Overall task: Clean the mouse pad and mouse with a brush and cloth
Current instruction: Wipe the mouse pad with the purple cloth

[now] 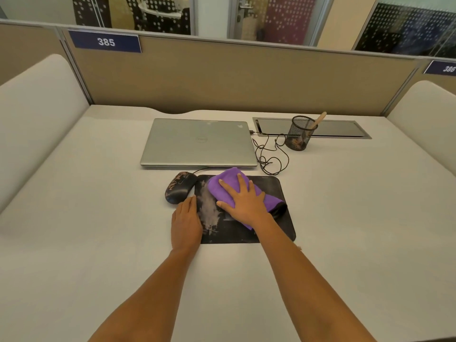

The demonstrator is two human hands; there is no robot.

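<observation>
Directly under the flat right hand lies the purple cloth.

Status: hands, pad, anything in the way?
Right hand flat on purple cloth, on mouse pad. Left hand flat at pad's left edge. Dust streak beside cloth. Mouse just off pad, nothing blocking.

A pale grey table carries a closed silver laptop lying flat near its far middle. A thin black cable plugs into the laptop's right edge and loops loosely over the table just beside it. To the right stands an upright black wire-mesh cup, in front of a dark recessed panel with a metal frame. Behind runs a tan fabric partition bearing blue number plates reading 385 and 386. White curved side dividers flank the table.
</observation>
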